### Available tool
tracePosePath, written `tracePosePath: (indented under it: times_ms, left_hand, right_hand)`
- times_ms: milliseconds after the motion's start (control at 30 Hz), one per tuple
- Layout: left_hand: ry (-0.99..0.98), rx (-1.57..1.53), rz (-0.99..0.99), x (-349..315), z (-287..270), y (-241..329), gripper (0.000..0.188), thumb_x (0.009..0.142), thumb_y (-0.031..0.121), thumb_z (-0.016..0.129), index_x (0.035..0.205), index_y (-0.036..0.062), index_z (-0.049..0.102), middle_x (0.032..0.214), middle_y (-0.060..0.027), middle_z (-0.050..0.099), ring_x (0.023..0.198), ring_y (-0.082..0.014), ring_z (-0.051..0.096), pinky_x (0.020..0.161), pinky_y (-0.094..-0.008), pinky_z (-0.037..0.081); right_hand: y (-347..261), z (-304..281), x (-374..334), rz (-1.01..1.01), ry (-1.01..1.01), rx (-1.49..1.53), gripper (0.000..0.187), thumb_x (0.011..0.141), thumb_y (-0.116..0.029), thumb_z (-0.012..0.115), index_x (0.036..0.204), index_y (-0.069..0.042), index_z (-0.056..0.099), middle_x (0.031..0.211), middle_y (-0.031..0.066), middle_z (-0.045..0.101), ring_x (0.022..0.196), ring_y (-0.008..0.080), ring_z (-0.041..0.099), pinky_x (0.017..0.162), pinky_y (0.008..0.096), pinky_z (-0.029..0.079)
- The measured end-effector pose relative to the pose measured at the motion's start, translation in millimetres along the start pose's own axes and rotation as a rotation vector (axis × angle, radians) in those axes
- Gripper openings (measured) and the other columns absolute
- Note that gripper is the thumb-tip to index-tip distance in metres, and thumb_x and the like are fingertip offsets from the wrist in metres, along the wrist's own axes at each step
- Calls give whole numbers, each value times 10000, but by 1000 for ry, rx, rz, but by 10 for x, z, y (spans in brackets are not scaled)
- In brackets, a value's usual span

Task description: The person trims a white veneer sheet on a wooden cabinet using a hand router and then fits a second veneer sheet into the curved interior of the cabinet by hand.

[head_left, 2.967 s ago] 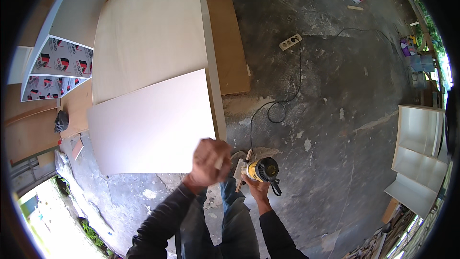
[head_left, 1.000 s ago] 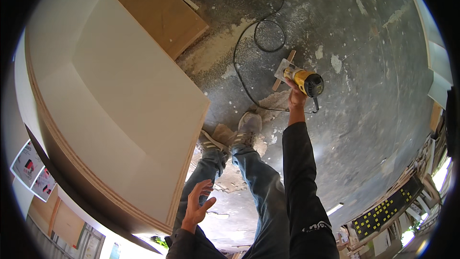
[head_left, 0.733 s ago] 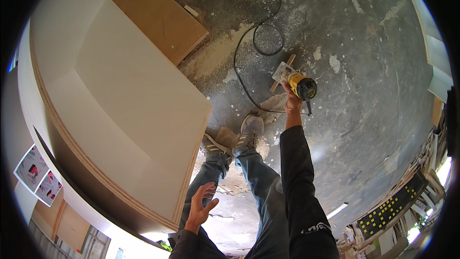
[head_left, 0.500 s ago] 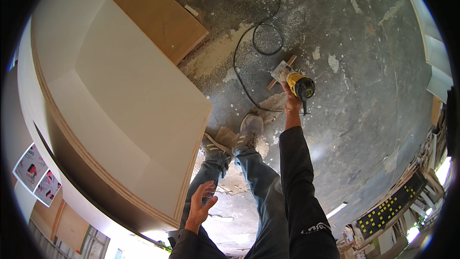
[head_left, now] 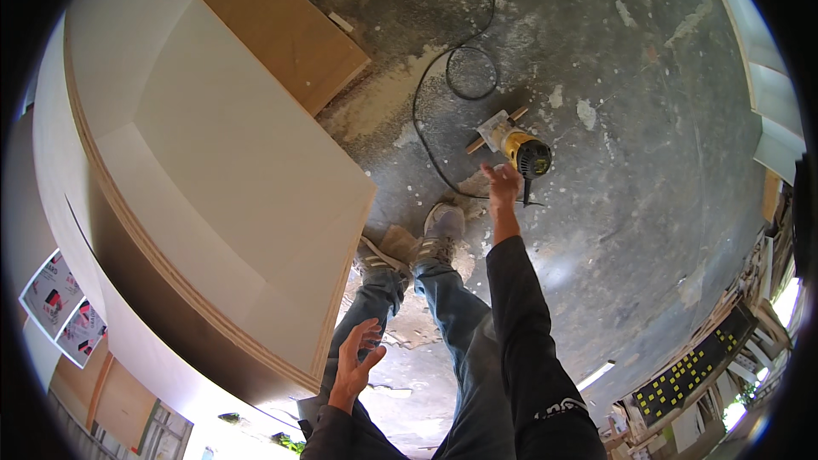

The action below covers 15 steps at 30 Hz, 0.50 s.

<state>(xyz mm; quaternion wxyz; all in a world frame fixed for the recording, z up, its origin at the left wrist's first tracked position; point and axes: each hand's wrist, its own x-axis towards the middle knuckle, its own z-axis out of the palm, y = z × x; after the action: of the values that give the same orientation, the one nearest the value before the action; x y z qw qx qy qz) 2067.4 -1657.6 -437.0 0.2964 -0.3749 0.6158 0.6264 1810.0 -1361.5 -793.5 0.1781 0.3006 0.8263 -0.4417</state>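
A yellow and black trim router [head_left: 528,153] with a clear base rests on the concrete floor, its base over a thin wooden strip [head_left: 475,146]. My right hand [head_left: 504,185] is just on the near side of it, off the body, with fingers loosely apart and nothing in them. A black cord [head_left: 417,123] runs from the tool and loops on the floor. Above my left leg hovers my left hand [head_left: 354,366], fingers spread and holding nothing. It is nearest to the large white curved panel piece [head_left: 230,162] with plywood edges.
A brown wooden board [head_left: 281,30] lies on the floor beyond the white piece. My shoes [head_left: 445,221] stand close to the white piece's corner. White panels [head_left: 758,60] line the far right, with stacked wood scraps [head_left: 673,413] at the lower right. Printed sheets [head_left: 60,302] hang at the left.
My right hand has let go of the router and drawn back slightly left and toward me. The router stays on the floor. My left hand has barely moved.
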Motion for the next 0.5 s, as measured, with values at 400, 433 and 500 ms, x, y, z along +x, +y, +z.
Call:
tracePosePath:
  times_ms: [400, 433, 500]
  left_hand:
    - [-25, 87, 2, -127, 170, 61, 546, 903, 276, 776, 1356, 29, 598, 1231, -169, 684, 1084, -268, 669, 910, -386, 520]
    - [-24, 107, 4, -158, 189, 77, 535, 904, 269, 778, 1348, 28, 602, 1227, -166, 686, 1078, -265, 672, 904, -382, 523]
    - [-7, 124, 9, -245, 201, 150, 506, 909, 242, 774, 1336, 26, 609, 1206, -160, 696, 1068, -260, 677, 895, -376, 528]
  right_hand:
    - [-1359, -31, -1434, -462, -292, -76, 162, 932, -157, 716, 951, 2, 691, 845, 155, 753, 741, 263, 755, 660, 365, 587]
    - [-1434, -63, -1503, -470, -311, -67, 148, 931, -154, 709, 946, -8, 686, 856, 160, 755, 746, 274, 755, 665, 377, 588]
    - [-1671, -113, -1692, -484, -351, -15, 137, 954, -144, 703, 965, -9, 686, 835, 154, 747, 717, 258, 749, 640, 351, 578]
